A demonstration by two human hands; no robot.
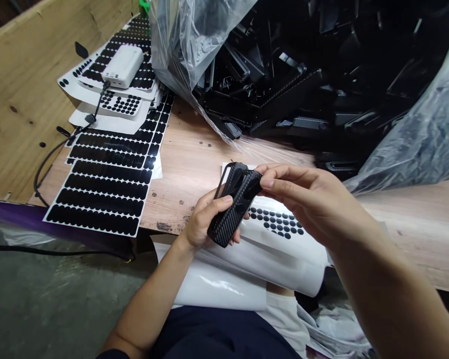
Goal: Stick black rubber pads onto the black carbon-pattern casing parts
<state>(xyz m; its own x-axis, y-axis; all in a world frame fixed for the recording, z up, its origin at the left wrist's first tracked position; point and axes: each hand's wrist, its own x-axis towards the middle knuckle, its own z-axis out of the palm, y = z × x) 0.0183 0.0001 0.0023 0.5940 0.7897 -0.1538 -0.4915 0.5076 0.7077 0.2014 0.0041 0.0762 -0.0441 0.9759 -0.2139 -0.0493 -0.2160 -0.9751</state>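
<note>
At the bottom centre, dark navy clothing (224, 334) lies beneath a glossy white sheet (220, 289), and just beyond, in the middle of the frame, is the long black case with a diagonal carbon-fibre weave (224, 229) (one part or two overlapping, I cannot tell). The left hand (209, 219) wraps its side, thumb pressed on top, seemingly to steady it and keep that face upward. The right hand (273, 179) pinches the upper right edge between thumb and fingers; whether something thin sits between them is hidden. Under the hands, a white backing sheet with round black dots (303, 254) curls over the edge of the pale wood-grain surface (179, 139), probably kept within easy reach. At left lie white sheets of black discs in rows (101, 194); a white rounded power bank (123, 66) with a black cable (43, 172) rests on the pile, perhaps weighting it. Upper right, clear plastic sheeting (415, 124) surrounds heaped glossy black parts (284, 94), presumably keeping them together. No brand or lettering is readable.
</note>
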